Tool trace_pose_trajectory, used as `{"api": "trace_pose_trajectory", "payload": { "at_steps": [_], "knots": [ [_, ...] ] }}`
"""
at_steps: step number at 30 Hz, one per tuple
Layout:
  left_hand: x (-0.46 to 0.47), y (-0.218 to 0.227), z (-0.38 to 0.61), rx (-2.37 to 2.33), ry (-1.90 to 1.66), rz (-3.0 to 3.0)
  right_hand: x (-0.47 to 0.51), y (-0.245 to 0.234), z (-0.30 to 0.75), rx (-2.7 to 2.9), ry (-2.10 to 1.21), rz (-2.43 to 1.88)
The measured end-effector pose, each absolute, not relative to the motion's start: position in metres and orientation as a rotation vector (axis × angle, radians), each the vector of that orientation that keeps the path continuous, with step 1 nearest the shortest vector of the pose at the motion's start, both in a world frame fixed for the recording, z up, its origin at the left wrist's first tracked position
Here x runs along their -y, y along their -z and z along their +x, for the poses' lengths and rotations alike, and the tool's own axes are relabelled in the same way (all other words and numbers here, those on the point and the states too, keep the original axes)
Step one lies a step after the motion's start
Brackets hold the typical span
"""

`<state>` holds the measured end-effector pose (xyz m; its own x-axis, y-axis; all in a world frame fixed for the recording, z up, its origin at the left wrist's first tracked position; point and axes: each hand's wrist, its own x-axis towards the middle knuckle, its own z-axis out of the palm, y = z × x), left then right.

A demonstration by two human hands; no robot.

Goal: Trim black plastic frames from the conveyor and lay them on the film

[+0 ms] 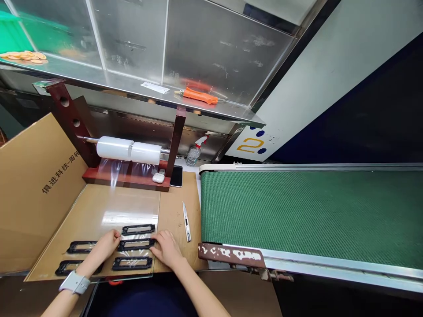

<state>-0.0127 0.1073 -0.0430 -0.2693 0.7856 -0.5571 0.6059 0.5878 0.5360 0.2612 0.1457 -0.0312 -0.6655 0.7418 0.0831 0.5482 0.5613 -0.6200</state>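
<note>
Several flat black rectangular frames lie on a clear sheet [132, 204] over cardboard. My right hand [169, 250] has its thumb and fingers about the right end of the middle black frame [136, 245]. By that frame's left end, my left hand [108, 244] is closed in a pinch; what its fingertips hold is too small to make out. An upper black frame [138, 229] and a lower black frame [132, 263] lie on either side of the middle one. Left of them, another black frame [77, 247] is partly covered by my left forearm.
Two film rolls [128, 149] hang on a red stand [125, 179] behind. A utility knife [187, 222] lies right of my hands, with a phone [176, 176] and spray bottle [193, 154] beyond. A green conveyor belt [297, 211] runs rightward; a cardboard flap [36, 193] rises at left.
</note>
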Motion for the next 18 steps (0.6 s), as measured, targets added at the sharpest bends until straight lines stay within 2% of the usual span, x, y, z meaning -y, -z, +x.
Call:
{"api": "trace_pose_trajectory", "payload": {
  "at_steps": [5,18],
  "knots": [
    [-0.108,0.036,-0.011,-1.956,-0.249,1.091,-0.149,0.028,0.255,2.464,-0.809,-1.042],
    [-0.08,0.037,-0.015,-1.857,-0.643,0.822,-0.137,0.034,0.254,2.353,-0.83,-1.083]
  ]
}}
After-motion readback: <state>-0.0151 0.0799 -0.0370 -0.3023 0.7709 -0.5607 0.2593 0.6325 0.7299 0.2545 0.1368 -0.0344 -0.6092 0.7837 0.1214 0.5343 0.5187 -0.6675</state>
